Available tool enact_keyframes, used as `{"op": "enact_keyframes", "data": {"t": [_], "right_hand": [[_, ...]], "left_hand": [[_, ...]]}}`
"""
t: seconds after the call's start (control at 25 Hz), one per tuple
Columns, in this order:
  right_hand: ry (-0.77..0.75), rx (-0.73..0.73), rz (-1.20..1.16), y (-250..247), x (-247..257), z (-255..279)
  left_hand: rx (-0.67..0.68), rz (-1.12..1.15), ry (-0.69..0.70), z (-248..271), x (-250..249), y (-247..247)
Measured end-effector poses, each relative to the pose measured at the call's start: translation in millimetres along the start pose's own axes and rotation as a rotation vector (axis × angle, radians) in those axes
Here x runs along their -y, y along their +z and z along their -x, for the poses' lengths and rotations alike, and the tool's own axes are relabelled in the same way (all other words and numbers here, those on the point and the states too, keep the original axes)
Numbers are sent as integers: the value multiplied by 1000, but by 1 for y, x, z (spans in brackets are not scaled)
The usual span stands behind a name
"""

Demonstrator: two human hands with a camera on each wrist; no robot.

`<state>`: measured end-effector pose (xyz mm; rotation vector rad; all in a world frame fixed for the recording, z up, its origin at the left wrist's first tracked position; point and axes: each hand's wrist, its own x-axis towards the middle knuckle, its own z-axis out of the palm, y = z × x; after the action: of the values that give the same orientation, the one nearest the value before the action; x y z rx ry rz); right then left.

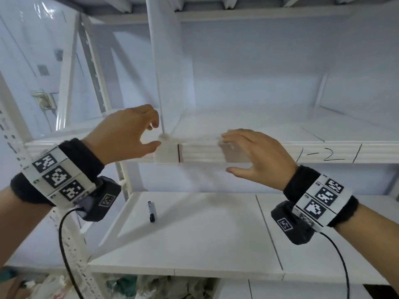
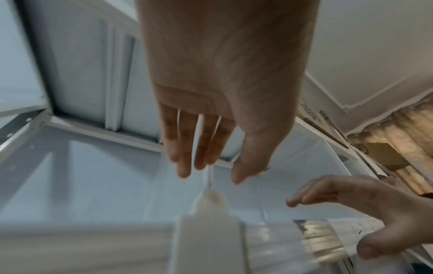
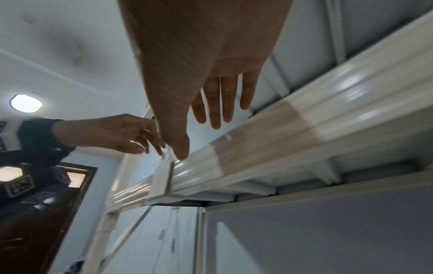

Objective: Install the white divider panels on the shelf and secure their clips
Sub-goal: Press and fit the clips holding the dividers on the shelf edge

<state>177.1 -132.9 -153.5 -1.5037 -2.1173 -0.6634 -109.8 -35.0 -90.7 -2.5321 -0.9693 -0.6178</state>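
The front edge of the shelf (image 1: pixel 323 152) bears black handwriting — seemingly "1-2", set between slanted strokes. The wristband tags (image 1: pixel 57 175) carry only coded squares — nothing readable.

Black marker pen (image 1: pixel 151 211) lies on the lower white board, left of centre, cap end far. Handwritten "1-2" (image 1: pixel 323 157) on the rail at right. Lit ceiling lamp (image 3: pixel 26 103) far left in the right wrist view; dark brown door frame (image 3: pixel 77 187) below it. Crumpled plastic bags (image 1: pixel 151 285) on the floor, near.
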Motion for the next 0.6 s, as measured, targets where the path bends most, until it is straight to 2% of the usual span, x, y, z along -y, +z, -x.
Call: {"op": "enact_keyframes", "data": {"t": [0.08,0.16,0.28,0.4,0.6], "right_hand": [[78,-22,14,-24,-37,34],[184,-25,16,-45,-72,65],[285,-66,32,-75,-119,115],[298,-64,46,-101,-158,160],[324,-104,53,-135,-206,206]], "left_hand": [[-123,-23,26,-8,-38,-15],[-155,-7,101,-24,-87,-15],[-161,27,201,-62,-172,10],[-143,58,237,-98,-249,39],[-115,102,226,-135,-331,63]]}}
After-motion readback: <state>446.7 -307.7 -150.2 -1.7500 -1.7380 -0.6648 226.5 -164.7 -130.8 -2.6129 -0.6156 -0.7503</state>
